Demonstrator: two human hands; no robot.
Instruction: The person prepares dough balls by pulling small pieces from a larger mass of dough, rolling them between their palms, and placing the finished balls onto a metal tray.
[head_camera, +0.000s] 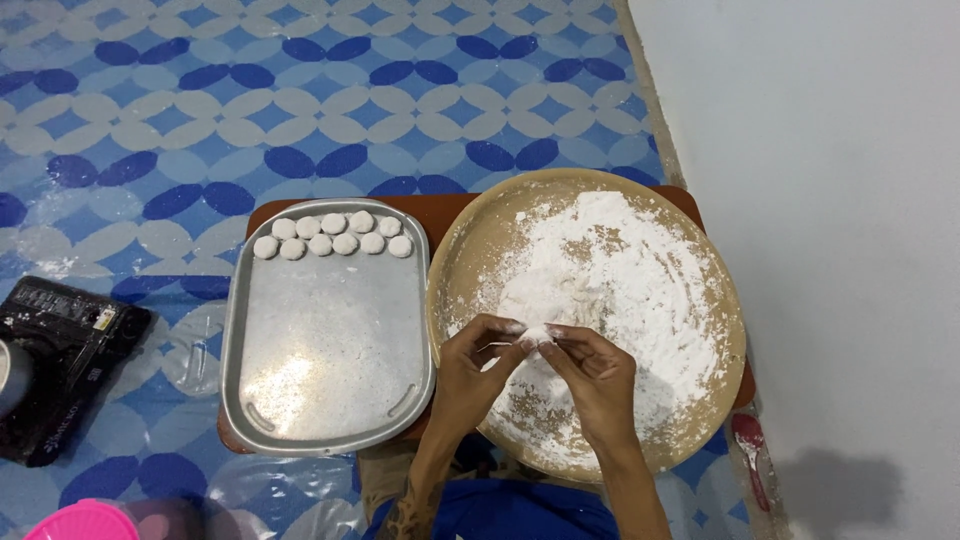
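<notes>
A blue-and-white patterned floor mat (300, 100) fills the view, with a pale wall (830, 200) from one to five o'clock. On a low brown board (440, 205) at the centre sits a round tan tray (460, 250), heaped with white flour (620, 270). Touching it at nine o'clock is a rectangular metal tray (330, 400), dusted white, with ten small white dough discs (330, 235) in two rows along its twelve o'clock edge. A black appliance (60, 350) lies at eight o'clock, and a pink container (85, 522) at seven. A red spoon (752, 455) lies at four o'clock beside the round tray. Over the flour at six o'clock, the left hand (470, 375) and right hand (595, 375) meet, fingertips pinched narrowly on a small dough piece (536, 333).
</notes>
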